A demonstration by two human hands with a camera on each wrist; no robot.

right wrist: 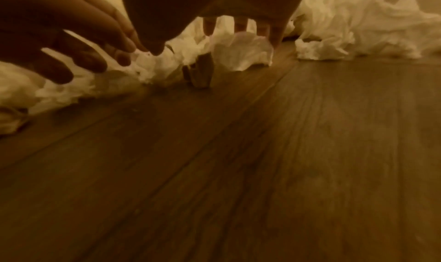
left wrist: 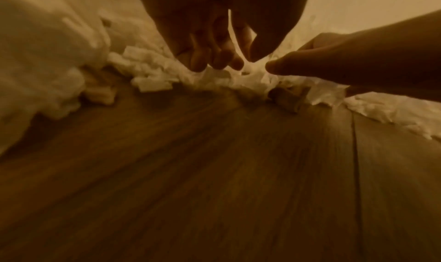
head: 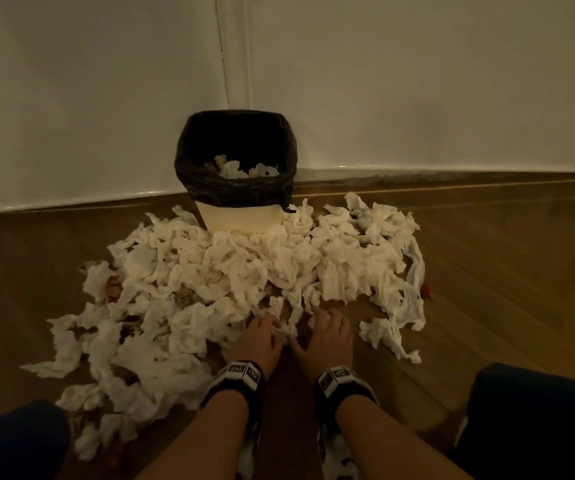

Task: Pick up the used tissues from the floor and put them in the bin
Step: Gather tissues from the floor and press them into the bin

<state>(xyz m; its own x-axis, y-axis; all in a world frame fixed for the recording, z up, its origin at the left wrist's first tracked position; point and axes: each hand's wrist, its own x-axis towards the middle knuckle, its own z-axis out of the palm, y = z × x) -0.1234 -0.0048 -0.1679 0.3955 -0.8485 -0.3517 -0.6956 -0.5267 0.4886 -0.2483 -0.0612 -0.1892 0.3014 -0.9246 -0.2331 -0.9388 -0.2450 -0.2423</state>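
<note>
A white bin (head: 241, 218) with a black liner (head: 234, 188) stands against the wall and has a few tissues inside. A wide heap of crumpled white tissues (head: 230, 271) covers the wooden floor in front of it. My left hand (head: 265, 330) and right hand (head: 324, 327) are side by side at the heap's near edge, fingers bent downward. In the left wrist view my left hand (left wrist: 243, 64) touches tissue (left wrist: 229, 79) with its fingertips. In the right wrist view my right hand (right wrist: 198, 41) straddles a tissue (right wrist: 241, 52), thumb and fingers wide apart. Nothing is lifted.
A small brown cylinder (right wrist: 200, 73) stands among the tissues between my hands, also visible in the left wrist view as the cylinder (left wrist: 285, 100). A red scrap (head: 426, 291) lies at the heap's right. My knees (head: 535, 420) flank the bare floor (head: 486, 271).
</note>
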